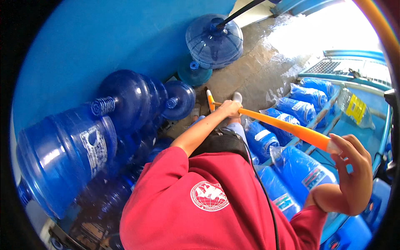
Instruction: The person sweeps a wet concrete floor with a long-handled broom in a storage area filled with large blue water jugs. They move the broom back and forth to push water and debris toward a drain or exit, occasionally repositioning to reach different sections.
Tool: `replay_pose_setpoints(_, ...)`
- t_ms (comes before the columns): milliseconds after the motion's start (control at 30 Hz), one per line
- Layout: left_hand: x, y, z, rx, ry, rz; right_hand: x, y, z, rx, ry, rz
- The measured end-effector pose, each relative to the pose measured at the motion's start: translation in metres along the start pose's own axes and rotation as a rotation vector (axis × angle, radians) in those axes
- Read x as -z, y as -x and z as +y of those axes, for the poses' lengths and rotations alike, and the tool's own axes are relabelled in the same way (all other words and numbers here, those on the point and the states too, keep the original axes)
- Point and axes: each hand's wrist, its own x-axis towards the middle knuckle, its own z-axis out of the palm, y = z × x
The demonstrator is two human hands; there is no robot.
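Note:
An orange pole (283, 122) slants across in front of my body. My left hand (230, 108) is closed around it near its far end. At the near end, which is pale, my right hand (354, 171) has its thumb and fingers curled against the tip. A short orange piece with a pale tip (210, 101) shows just beyond my left hand; I cannot tell whether it belongs to the pole. Wrapped blue water jugs (287, 110) stand below the pole on the right.
Large blue water jugs (62, 154) are piled on my left along a blue wall (104, 37). Ahead, a clear round jug (214, 43) has a black rod at its mouth. A blue metal rack (354, 87) and a yellow-labelled bottle (356, 109) are at right. The concrete floor (250, 58) looks wet.

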Motion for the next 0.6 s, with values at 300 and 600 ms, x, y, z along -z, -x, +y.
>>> replay_pose_setpoints(300, -0.046, 0.054, -0.001, -0.086, -0.079, 0.043, -0.125, 0.047, -0.002, -0.018, -0.674, 0.699)
replay_pose_setpoints(600, -0.058, 0.105, -0.01, -0.172, -0.209, 0.047, -0.208, 0.086, -0.022, 0.402, -1.586, 0.908)
